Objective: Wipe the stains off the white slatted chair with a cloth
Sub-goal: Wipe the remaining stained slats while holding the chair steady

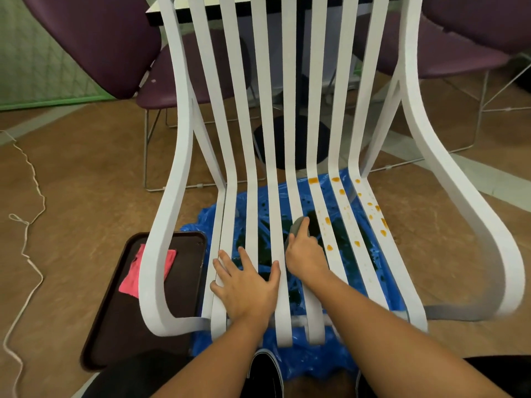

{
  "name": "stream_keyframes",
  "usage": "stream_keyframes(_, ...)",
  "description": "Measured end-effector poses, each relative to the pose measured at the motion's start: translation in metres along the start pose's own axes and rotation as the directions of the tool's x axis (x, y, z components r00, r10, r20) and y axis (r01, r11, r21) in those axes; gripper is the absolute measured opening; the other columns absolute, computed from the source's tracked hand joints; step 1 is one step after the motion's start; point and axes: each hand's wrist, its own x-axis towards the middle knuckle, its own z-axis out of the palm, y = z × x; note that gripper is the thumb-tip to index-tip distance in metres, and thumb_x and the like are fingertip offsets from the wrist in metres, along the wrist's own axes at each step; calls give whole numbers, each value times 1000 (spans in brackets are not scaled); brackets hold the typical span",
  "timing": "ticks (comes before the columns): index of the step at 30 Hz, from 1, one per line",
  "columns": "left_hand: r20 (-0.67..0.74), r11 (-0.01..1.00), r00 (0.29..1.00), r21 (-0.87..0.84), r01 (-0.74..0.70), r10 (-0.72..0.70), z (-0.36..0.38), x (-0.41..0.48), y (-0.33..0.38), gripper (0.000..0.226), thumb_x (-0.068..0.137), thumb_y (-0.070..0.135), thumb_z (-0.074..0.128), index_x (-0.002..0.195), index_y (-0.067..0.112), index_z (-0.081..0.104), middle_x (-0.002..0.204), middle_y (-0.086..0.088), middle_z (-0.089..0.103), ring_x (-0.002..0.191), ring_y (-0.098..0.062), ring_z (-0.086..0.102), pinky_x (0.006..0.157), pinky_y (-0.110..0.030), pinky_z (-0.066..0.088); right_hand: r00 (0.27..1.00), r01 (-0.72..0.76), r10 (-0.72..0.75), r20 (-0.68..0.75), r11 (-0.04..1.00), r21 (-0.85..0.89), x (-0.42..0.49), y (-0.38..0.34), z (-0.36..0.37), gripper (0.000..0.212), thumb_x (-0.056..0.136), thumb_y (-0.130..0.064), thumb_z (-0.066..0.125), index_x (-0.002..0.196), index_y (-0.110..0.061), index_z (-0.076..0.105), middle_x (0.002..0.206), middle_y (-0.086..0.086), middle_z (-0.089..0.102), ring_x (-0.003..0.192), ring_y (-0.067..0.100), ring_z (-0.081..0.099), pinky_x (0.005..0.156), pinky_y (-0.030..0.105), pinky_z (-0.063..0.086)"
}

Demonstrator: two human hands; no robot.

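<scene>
**Grey cloth pressed on a seat slat, orange stains to its right**

Fingers of the right hand [304, 254] are closed over a small grey cloth [296, 225] and press it on one slat of the seat; only the far end of the cloth shows beyond the fingertips. Beside it, the left hand [247, 282] lies flat with the fingers spread apart, palm down across three slats near the front edge, and it holds nothing.

From the head view, the white slatted chair with curved armrests [287, 110] fills most of the picture, its back rising away from the camera. Orange stains [339, 191] sit on the three slats at the right of the seat, as blobs and small drops, to the right of the cloth and not touching it. Under the seat a crumpled blue plastic sheet [316, 360] covers the brown floor, with dark wet patches on it. To the left, a dark brown tray [120, 326] lies on the floor, and a pink cloth [132, 277] rests in it, partly hidden by the armrest. Purple chairs [109, 44] stand behind.
</scene>
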Motion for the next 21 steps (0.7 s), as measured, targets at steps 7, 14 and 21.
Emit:
stream_keyframes(7,10,1000,1000,13,-1,0,0,2,-1,94,88,81,24,163,25,11,168,-16,-2,154,-34,-5,116,-60,16,1000,-17,18,-20,1000,13,52,-17,1,43,105,-35,34,137,-10,22,110,20,62,82,28,63,62,36,48)
stream_keyframes(14,14,999,1000,38,1,-1,-2,-1,-1,95,87,82,22,162,25,13,169,-16,0,154,-35,-3,116,-60,18,1000,16,-17,-2,993,-121,21,-6,4,44,106,-34,34,138,-4,28,112,15,61,77,20,62,52,28,39)
stream_keyframes(21,17,1000,1000,27,-2,1,-5,-3,0,95,88,82,22,162,25,13,169,-17,0,154,-35,-2,117,-60,17,1000,2,-2,1,1000,27,-89,32,4,37,105,-37,34,132,-13,28,94,2,52,65,12,49,56,22,39)
